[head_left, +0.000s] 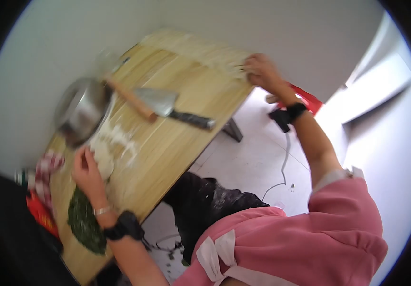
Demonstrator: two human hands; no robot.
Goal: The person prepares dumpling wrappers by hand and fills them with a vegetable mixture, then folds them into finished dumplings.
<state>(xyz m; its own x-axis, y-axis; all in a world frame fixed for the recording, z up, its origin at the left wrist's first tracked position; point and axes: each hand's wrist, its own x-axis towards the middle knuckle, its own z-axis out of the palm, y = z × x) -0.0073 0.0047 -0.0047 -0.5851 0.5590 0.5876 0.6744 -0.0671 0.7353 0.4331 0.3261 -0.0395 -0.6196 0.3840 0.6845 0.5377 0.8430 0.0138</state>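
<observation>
My left hand (86, 170) is at the lower left of the table, its thumb and fingers pinched at the near edge of a pale lump of dough (102, 159). White flour lies scattered beside the dough. At the table's far right corner, my right hand (260, 70) has its fingers curled down over the end of a floury, pale strip (198, 53). What those fingers hold is blurred and hidden. Between the hands lie a wooden rolling pin (131, 100) and a broad cleaver (157, 101) with a black handle.
A metal pot (82, 110) stands at the table's left edge. Dark leafy greens (85, 221) lie below my left hand, near a checked cloth (49, 174) and a red packet (42, 217). A red object (310, 101) and a cable are beyond the table's right edge.
</observation>
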